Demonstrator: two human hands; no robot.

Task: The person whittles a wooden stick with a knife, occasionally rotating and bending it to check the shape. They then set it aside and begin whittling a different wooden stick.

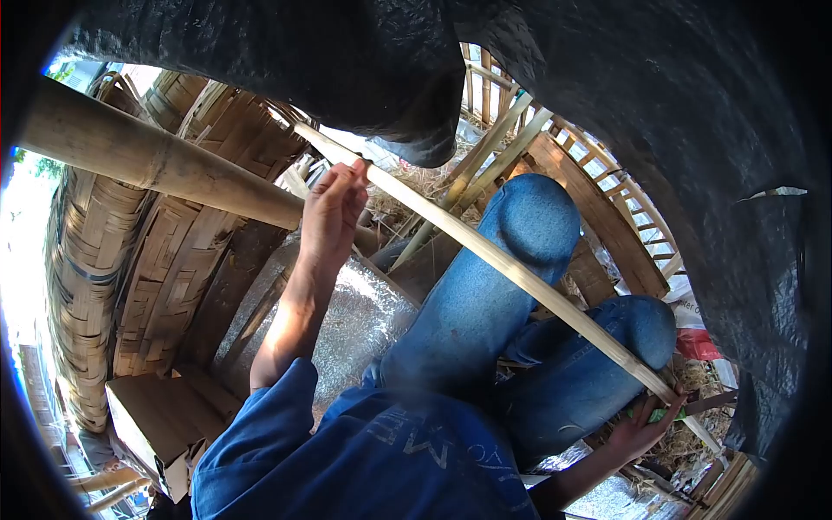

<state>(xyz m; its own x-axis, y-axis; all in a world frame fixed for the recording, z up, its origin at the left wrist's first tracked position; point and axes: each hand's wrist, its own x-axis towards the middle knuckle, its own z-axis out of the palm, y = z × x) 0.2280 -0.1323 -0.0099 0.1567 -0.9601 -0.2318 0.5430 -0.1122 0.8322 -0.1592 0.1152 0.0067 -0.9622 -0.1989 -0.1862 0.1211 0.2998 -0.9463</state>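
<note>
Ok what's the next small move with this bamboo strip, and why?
Probably a light knife stroke along the bamboo strip: the left hand pinches it near one end, it crosses both legs, and the right hand holds the knife near the other.

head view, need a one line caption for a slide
Pale wooden strip slanting across denim-clad knees, left hand pinching it near one end, right hand toward the other.

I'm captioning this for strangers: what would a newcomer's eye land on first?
Probably the long pale strip, slanting across the blue-trousered legs between the left hand near its upper end and the right hand near its lower one. Next, likely the black sheeting across the top and right, and the thick bamboo pole at upper left.
</note>
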